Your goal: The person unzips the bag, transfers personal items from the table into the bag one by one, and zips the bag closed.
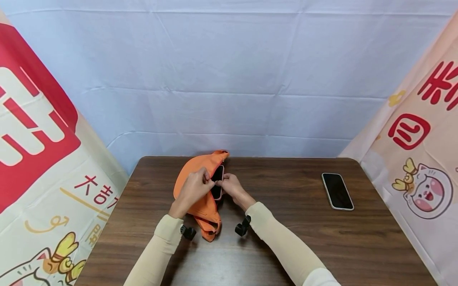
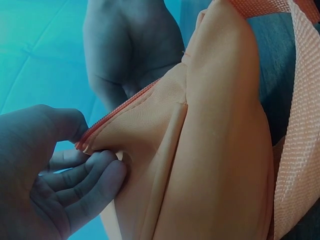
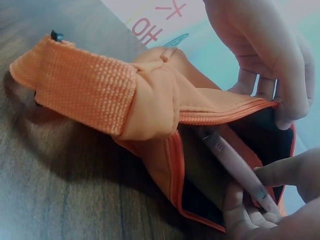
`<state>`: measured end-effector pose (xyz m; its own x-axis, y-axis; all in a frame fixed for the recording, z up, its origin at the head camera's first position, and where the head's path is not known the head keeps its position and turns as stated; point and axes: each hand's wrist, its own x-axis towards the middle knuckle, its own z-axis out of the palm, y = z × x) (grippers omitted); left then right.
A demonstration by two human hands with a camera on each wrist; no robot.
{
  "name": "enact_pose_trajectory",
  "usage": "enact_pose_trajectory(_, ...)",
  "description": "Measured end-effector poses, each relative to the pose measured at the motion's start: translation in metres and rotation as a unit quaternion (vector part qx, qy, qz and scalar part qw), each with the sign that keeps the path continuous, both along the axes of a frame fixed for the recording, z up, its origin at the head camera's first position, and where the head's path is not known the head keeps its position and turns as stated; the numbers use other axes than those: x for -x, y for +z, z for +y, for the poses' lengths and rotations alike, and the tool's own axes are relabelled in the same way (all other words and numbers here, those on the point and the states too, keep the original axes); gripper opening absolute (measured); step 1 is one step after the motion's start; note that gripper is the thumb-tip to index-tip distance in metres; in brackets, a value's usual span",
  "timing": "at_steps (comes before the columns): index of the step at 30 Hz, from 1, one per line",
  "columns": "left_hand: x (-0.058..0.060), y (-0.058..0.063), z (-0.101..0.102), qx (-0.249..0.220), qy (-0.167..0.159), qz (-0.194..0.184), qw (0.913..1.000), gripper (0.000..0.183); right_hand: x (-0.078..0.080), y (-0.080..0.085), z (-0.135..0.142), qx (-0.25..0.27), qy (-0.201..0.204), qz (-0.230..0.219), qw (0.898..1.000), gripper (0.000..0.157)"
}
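An orange waist bag (image 1: 189, 171) lies on the table with its zipped mouth held apart. My left hand (image 1: 194, 186) pinches the zipper edge (image 2: 120, 107) between thumb and fingers, pulling the fabric outward. A phone in a pink case (image 3: 235, 162) sits on edge within the bag's mouth, partly inside. Thumb on one side and fingers on the other, my right hand (image 3: 280, 200) grips this phone at its near end. From the head view the phone's dark screen (image 1: 216, 193) shows between the two hands. The bag's interior below the phone is mostly hidden.
A second phone with a pale rim (image 1: 338, 191) lies screen up on the right side of the wooden table (image 1: 286, 222). The bag's orange strap (image 3: 85, 82) folds at its end. A pale cloth (image 1: 229, 71) hangs behind, with printed banners (image 1: 411, 159) at both sides.
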<state>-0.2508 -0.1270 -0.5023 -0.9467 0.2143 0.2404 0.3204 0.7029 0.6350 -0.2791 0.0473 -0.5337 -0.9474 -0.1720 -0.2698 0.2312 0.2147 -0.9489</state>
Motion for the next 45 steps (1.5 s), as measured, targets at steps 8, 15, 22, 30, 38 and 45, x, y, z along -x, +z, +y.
enact_pose_trajectory(8,0.001,0.000,0.000,-0.002,0.001,0.000,1.0000,0.013,0.001,-0.002,0.001,0.026,-0.021,-0.003,0.999,0.045)
enact_pose_trajectory(15,0.002,-0.001,0.000,-0.004,-0.004,0.001,1.0000,0.012,0.001,-0.001,-0.001,0.029,-0.022,-0.004,0.999,0.045)
enact_pose_trajectory(22,0.002,-0.003,-0.001,0.000,-0.004,0.001,1.0000,0.015,0.001,-0.003,-0.007,0.042,-0.018,-0.009,0.999,0.047)
enact_pose_trajectory(30,0.003,-0.005,-0.002,-0.005,-0.009,-0.003,0.9999,0.015,0.004,-0.006,-0.011,0.043,-0.017,-0.006,0.999,0.050)
enact_pose_trajectory(38,0.003,-0.005,-0.001,-0.001,-0.006,-0.003,1.0000,0.015,0.004,-0.005,-0.014,0.051,-0.016,-0.008,0.999,0.048)
enact_pose_trajectory(45,0.003,-0.005,-0.001,-0.004,-0.006,-0.003,1.0000,0.014,0.006,-0.005,-0.017,0.055,-0.013,-0.006,0.998,0.050)
